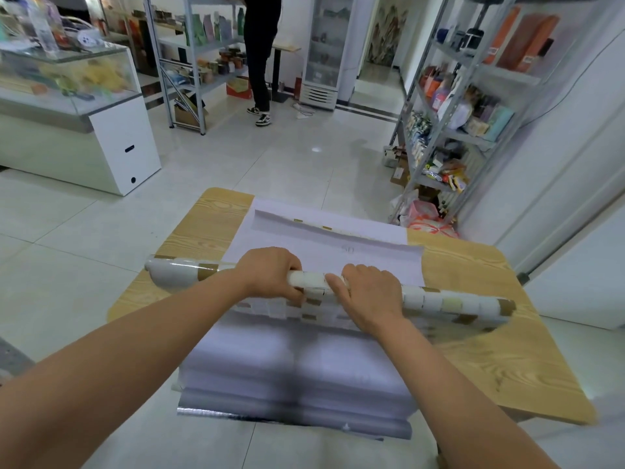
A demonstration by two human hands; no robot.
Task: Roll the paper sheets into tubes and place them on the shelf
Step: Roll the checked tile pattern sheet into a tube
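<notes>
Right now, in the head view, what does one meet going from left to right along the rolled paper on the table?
Left end of the patterned tube → left hand → right hand → tube's right end.

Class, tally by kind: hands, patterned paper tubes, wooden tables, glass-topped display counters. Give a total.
Hands: 2
Patterned paper tube: 1
Wooden table: 1
Glass-topped display counter: 1
Total: 5

The bench (487, 350) is matt light wood grain. The roll (439, 301) is glossy tile-print paper; the sheets (294, 363) beneath are matt pale paper.
</notes>
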